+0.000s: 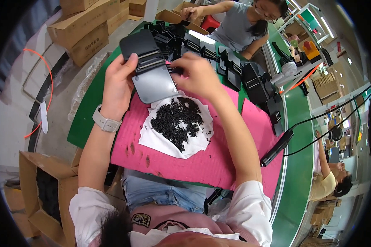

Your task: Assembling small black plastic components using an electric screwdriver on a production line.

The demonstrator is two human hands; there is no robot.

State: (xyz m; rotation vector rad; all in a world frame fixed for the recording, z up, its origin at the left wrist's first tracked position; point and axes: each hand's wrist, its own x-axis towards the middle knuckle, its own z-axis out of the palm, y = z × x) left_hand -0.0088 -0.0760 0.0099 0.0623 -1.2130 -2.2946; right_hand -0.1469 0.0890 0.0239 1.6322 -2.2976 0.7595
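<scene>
Two hands at work: left hand (118, 84) at ten o'clock, right hand (197, 74) at twelve. One black plastic part (150, 68) held between them. One white cloth (160, 142), centre, under uncountable small black screws (177, 121). One pink mat (218, 158). One electric screwdriver (277, 147), three o'clock.

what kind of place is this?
Likely a factory assembly line: a long green bench with other people seated along it, a pile of black screws on white paper, stacked black plastic parts, and cardboard boxes beside the bench.
</scene>
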